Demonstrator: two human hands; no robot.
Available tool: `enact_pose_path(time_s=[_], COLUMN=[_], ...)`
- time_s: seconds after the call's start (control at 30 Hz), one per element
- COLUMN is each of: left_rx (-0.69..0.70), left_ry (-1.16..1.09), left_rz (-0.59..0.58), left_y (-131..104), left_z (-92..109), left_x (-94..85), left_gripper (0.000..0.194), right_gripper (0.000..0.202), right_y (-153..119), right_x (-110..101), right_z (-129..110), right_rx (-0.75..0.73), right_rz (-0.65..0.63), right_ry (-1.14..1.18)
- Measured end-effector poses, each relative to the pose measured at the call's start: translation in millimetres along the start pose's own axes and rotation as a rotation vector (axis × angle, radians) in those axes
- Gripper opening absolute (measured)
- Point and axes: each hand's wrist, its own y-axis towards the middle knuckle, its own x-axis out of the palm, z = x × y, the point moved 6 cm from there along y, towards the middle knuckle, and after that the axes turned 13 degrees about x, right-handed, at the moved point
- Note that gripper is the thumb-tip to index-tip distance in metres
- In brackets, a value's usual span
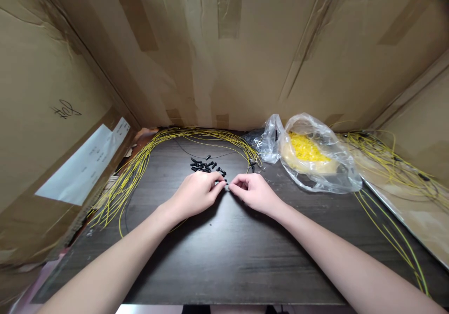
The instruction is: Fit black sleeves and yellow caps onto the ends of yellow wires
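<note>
My left hand [200, 191] is closed in a pinch over the dark tabletop, with a tiny dark piece [226, 181] showing at its fingertips. That piece is too small to name. Facing it almost tip to tip, my right hand [253, 192] is also pinched; what its fingers hold, if anything, is hidden. Just beyond my left hand lies a loose pile of small black cylindrical pieces [201, 165]. A bundle of thin yellow wires [196, 132] arcs behind the pile, its right ends near a few small dark parts [253, 168]. Some yellow wire passes under my left wrist.
A clear plastic bag [345, 183] holding small yellow pieces [305, 148] stands at the back right, beside another clear bag [271, 143]. More yellow wires [379, 150] lie on a cardboard sheet at the right. Cardboard walls [259, 70] enclose the dark table [224, 267] on three sides.
</note>
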Motion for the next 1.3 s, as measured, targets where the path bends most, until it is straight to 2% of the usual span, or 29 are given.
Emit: enact_pose_path(time_s=[0.27,0.8,1.1,1.3], left_rx=[-0.025,-0.001,0.019,0.028], left_ry=[-0.124,-0.125,-0.121,-0.117], left_rz=[-0.014,-0.037,-0.050,-0.069], left_y=[1.3,0.8,1.2,1.4], left_z=[-1.8,3.1,5.3,7.2], left_x=[4.1,4.8,7.3,7.4], left_gripper=[0.023,0.021,0.023,0.023], right_gripper=[0.020,0.020,0.015,0.014], right_y=[-1.0,-1.4,-0.5,-0.9], right_x=[0.2,4.3,0.9,1.5], right_z=[3.2,11.1,4.7,7.0], right_rx=[0.028,0.159,0.087,0.106], right_rz=[-0.008,-0.087,-0.031,-0.046], right_ry=[0.046,0.142,0.084,0.073])
